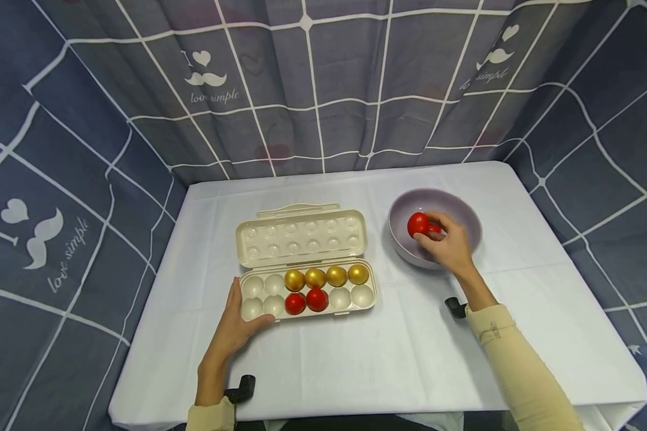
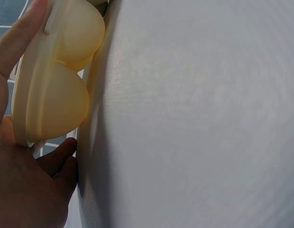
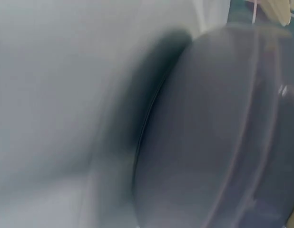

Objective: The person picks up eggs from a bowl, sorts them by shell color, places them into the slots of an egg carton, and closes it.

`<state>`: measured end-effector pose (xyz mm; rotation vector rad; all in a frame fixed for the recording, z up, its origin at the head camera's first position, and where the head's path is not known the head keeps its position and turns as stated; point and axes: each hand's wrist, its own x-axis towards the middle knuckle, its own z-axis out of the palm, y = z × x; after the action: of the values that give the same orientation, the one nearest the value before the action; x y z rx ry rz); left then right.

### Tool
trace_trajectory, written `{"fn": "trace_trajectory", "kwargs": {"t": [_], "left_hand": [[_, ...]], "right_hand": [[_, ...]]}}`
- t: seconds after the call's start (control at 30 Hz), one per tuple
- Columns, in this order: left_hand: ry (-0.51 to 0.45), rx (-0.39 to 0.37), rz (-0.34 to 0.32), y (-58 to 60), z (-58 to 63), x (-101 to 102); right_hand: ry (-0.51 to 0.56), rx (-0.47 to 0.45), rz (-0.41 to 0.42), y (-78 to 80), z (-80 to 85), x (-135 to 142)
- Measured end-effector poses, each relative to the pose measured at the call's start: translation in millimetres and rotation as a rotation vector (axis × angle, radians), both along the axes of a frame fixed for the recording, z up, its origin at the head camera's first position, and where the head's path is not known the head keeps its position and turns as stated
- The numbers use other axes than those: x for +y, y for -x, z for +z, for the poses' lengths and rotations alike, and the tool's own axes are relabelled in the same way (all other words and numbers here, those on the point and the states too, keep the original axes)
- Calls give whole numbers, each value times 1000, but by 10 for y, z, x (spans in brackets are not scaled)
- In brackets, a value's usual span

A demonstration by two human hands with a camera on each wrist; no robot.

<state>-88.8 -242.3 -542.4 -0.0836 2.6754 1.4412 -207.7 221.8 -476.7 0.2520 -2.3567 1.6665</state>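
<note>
My left hand [image 1: 238,320] holds the left end of an open cream egg carton [image 1: 252,287], thumb along its front edge and fingers along its side. In the left wrist view the thumb lies against the carton's rim [image 2: 35,90], with rounded cups bulging below. Four gold eggs [image 1: 315,279] sit in the back row, and two red eggs [image 1: 306,301] in the front row. Over the purple bowl [image 1: 404,251], my right hand [image 1: 449,244] pinches a red egg [image 1: 417,224] between thumb and fingers. Another bit of red [image 1: 435,228] shows behind those fingers.
The carton's lid [image 1: 302,239] lies folded back behind the cups. A white cloth [image 1: 313,365] covers the table. Dark grid-patterned curtains [image 1: 345,90] stand at the back and both sides. The right wrist view is blurred and shows the bowl's outer wall [image 3: 194,128].
</note>
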Motion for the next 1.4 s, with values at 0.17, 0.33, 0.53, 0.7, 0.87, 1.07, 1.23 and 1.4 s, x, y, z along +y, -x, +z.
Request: {"fn": "trace_trajectory", "kwargs": {"t": [0.17,0.33,0.53,0.7,0.87,1.07,1.23,1.4], "left_hand": [[2,10,-1,3,-8,2],[4,19,3,8,-11,9],[-11,28,2,8,-19,8],[-13,33,-1,15,-23,2],[-5,26,4,12,-29,0],[-2,3,11,-9,-22,2],[1,4,5,-11,-13,4],[13,-13,6,-12,-2,4]], "right_hand": [[20,62,19,-121,17,-231],[85,127,89,-320,128,-581],[91,159,240,-512,54,-907],[52,233,349,-620,-194,-1110],[-52,264,415,-625,-464,-1212],[-286,260,472,-665,-527,-1259],[-377,198,475,-699,-519,-1283],[-400,154,466,-708,-514,-1286]]}}
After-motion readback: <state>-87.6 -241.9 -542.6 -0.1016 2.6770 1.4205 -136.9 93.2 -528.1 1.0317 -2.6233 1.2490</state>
